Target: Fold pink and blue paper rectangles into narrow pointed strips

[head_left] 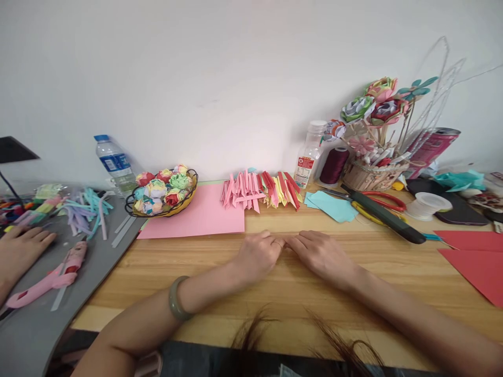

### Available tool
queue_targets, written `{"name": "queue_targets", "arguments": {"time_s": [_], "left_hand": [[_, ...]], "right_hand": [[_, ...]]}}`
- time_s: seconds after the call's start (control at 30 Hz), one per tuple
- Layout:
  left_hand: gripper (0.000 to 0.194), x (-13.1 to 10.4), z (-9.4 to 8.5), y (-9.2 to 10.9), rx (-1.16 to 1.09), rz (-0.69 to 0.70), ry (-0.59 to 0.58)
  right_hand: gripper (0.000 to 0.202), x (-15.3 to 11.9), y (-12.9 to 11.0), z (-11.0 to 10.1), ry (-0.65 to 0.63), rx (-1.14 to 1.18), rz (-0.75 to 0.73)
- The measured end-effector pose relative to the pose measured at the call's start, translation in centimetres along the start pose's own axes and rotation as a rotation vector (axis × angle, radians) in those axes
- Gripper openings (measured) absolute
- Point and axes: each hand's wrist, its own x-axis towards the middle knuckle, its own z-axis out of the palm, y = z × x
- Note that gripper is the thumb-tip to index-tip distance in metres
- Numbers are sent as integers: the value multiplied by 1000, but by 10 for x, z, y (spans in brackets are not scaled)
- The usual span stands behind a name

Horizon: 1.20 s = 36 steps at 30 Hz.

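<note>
Over the wooden table (220, 303) my left hand (260, 255) and my right hand (320, 255) meet at the fingertips. Both are closed, with the fingers bent in and pressed together. Whatever they pinch, if anything, is hidden behind the fingers. Beyond them stands a row of folded paper pieces: pink ones (241, 191) on the left, red and yellow ones (280, 191) on the right. A pink paper sheet (192, 222) lies to the left of the row. Light blue paper pieces (334, 206) lie to its right.
A basket (188, 201) of paper flowers, a water bottle (113, 162) and a pink glue gun (51, 280) are leftward, near another person's hand (25, 251). At right are a clear bottle (308, 157), purple thread (334, 166), a green-handled cutter (387, 214), a flower basket (373, 175) and red paper (475, 267).
</note>
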Motion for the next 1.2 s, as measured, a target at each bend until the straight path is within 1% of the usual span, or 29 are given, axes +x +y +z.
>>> {"name": "queue_targets", "arguments": {"time_s": [0.13,0.23,0.4,0.47,0.53,0.67,0.73,0.9,0.97,1.07,1.2], "left_hand": [[25,-2,2,1,18,5,-12],[27,-2,2,0,-7,58,-4],[26,-1,-2,-4,-12,128,-27],[26,-2,-3,-6,0,154,-31],[25,-2,-3,-8,14,163,-11],[21,-3,1,-12,50,137,88],[20,-3,3,-13,62,130,113],[27,-3,3,-17,61,133,144],[30,-2,1,-20,61,177,144],[30,0,-4,-25,82,245,126],[26,3,-9,-30,122,268,120]], "right_hand": [[30,0,4,-1,51,-36,-50],[32,-1,7,-2,77,-25,-85],[36,-4,14,-3,61,22,-143],[37,-4,17,-5,47,50,-143],[37,-5,19,-7,40,80,-131],[35,-6,21,-9,39,82,-101],[35,-7,23,-9,30,68,-96],[38,-10,26,-8,71,38,-60],[40,-10,28,-9,66,45,-61],[38,-9,30,-11,20,100,-88],[32,-9,34,-12,6,187,-80]]}}
